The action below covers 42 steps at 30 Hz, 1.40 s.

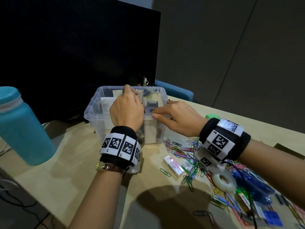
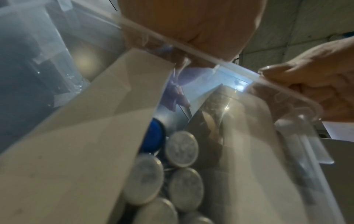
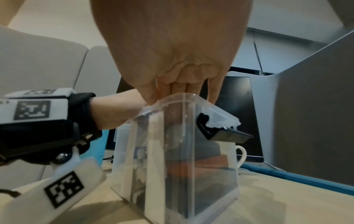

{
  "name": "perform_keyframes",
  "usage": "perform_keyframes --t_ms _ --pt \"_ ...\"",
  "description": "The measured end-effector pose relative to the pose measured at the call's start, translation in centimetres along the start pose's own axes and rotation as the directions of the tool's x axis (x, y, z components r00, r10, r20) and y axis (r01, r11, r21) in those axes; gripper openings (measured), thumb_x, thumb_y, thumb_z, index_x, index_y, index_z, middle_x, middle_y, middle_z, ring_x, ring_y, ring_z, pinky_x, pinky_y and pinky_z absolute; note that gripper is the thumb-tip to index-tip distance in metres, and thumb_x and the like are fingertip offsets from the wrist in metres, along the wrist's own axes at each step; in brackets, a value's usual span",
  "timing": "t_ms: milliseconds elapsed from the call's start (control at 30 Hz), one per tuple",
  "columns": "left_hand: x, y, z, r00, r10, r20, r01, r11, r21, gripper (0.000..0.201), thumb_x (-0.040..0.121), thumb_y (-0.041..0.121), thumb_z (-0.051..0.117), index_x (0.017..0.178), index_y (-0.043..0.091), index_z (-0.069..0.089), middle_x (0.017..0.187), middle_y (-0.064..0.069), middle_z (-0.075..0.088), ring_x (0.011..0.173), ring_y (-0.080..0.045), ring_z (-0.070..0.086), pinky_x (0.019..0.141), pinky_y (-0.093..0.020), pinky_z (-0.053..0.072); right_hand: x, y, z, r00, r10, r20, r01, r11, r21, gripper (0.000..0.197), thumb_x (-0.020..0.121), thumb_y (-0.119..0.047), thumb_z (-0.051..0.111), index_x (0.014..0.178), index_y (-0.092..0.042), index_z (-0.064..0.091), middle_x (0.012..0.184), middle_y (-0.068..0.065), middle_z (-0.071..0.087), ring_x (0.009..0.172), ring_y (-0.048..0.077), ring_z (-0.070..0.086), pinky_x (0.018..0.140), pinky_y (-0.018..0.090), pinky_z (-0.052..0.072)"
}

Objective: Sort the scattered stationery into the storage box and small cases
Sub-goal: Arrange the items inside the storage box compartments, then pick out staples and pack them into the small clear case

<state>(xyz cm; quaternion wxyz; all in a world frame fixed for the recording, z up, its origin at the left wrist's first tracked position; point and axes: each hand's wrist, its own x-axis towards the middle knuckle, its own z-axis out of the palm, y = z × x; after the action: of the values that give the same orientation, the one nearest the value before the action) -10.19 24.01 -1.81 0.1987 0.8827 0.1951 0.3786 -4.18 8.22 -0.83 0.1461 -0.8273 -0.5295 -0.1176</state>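
Head view, pale wooden table [image 1: 69,162], grey wall, left hand [image 1: 126,111] fingers curled inside storage box [image 1: 92,111], right hand [image 1: 177,118] gripping its rim.

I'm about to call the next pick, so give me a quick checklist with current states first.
1. Storage box open, no lid on: ok.
2. Left hand free for a pick: not ok, it reaches into the box and its fingers are on a white divider card.
3. Right hand free: not ok, its fingers rest over the box rim.
4. Right hand's grip on anything inside: cannot tell.
5. Paper clips within view on the table: ok, still loose.
6. Eraser unsorted and uncovered: ok.
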Motion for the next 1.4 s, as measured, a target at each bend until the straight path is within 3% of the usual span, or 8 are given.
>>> perform_keyframes --t_ms 100,200,433,833,1133,1200,1333,1400 --pt "-0.1 0.2 0.0 1.0 -0.004 0.015 0.003 0.999 0.041 0.021 0.101 0.017 0.035 0.117 0.013 0.047 0.083 -0.001 0.056 0.079 -0.025 0.062 0.06 -0.033 0.032 -0.2 0.7 0.5 0.999 -0.034 -0.016 0.034 0.999 0.029 0.047 0.098 -0.051 0.031 0.108 -0.026 0.07 0.089 -0.001 0.073 0.077 0.022 0.062 0.093 0.024 0.042" --pt "-0.1 0.1 0.1 1.0 -0.005 0.016 0.005 0.999 0.053 0.021 0.101 0.018 0.035 0.118 0.012 0.045 0.088 -0.007 0.065 0.08 -0.027 0.063 0.06 -0.034 0.033 -0.1 1.2 1.0 0.997 -0.07 -0.03 0.072 0.996 0.057 0.049 0.097 -0.051 0.032 0.108 -0.022 0.07 0.096 -0.001 0.073 0.085 0.023 0.067 0.111 0.034 0.034" --pt "-0.2 0.4 0.0 1.0 -0.003 -0.021 0.004 0.998 0.058 0.021 0.101 0.016 0.035 0.118 0.01 0.045 0.09 -0.013 0.066 0.083 -0.034 0.063 0.061 -0.037 0.032 -0.1 1.2 1.2 0.995 -0.096 0.003 0.095 0.99 0.101 0.039 0.098 -0.04 0.04 0.109 -0.012 0.065 0.096 0.005 0.07 0.086 0.024 0.062 0.099 0.023 0.031" --pt "-0.5 0.7 -0.1 1.0 -0.019 0.006 0.019 0.999 0.028 0.027 0.102 0.022 0.035 0.109 0.007 0.056 0.104 -0.025 0.063 0.097 -0.042 0.059 0.071 -0.045 0.039 -1.4 -0.2 1.5 1.0 -0.013 -0.028 0.014 0.999 0.048 0.046 0.091 -0.026 0.051 0.129 0.0 0.056 0.129 0.021 0.049 0.115 0.034 0.049 0.098 0.045 0.041" --pt "-2.3 9.1 -1.2 0.973 0.227 -0.045 -0.223 0.871 -0.437 0.024 0.081 0.027 0.05 0.096 0.019 0.067 0.091 0.002 0.068 0.084 -0.012 0.064 0.081 -0.031 0.052 -8.3 1.6 -5.7 0.966 0.214 -0.143 -0.224 0.973 -0.06 0.035 0.093 -0.03 0.05 0.123 -0.02 0.064 0.135 0.012 0.042 0.125 0.028 0.042 0.103 0.046 0.04" --pt "-3.3 12.9 -3.6 0.888 0.46 -0.005 -0.367 0.703 -0.61 0.015 0.08 0.03 0.057 0.093 0.026 0.064 0.083 0.008 0.064 0.072 0.001 0.059 0.073 -0.023 0.051 -10.3 2.1 -8.2 0.954 0.269 -0.133 -0.281 0.956 -0.083 0.034 0.093 -0.027 0.051 0.121 -0.016 0.065 0.132 0.015 0.043 0.124 0.029 0.043 0.106 0.042 0.037" --pt "-5.7 18.4 -7.5 0.533 0.846 0.03 -0.593 0.398 -0.7 0.027 0.086 0.027 0.067 0.108 0.011 0.062 0.097 0.0 0.065 0.087 0.001 0.063 0.068 -0.021 0.051 -14.0 3.4 -12.9 0.871 0.478 -0.108 -0.483 0.875 -0.024 0.042 0.091 -0.027 0.051 0.128 -0.006 0.058 0.132 0.019 0.045 0.122 0.032 0.047 0.104 0.035 0.038" --pt "-6.4 20.4 -7.4 0.418 0.908 0.014 -0.617 0.296 -0.729 0.028 0.088 0.026 0.068 0.11 0.008 0.063 0.102 -0.001 0.066 0.093 -0.003 0.064 0.069 -0.025 0.052 -15.9 3.9 -14.7 0.818 0.569 -0.079 -0.574 0.815 -0.072 0.038 0.092 -0.034 0.046 0.118 -0.009 0.06 0.122 0.014 0.052 0.11 0.026 0.053 0.094 0.029 0.043"
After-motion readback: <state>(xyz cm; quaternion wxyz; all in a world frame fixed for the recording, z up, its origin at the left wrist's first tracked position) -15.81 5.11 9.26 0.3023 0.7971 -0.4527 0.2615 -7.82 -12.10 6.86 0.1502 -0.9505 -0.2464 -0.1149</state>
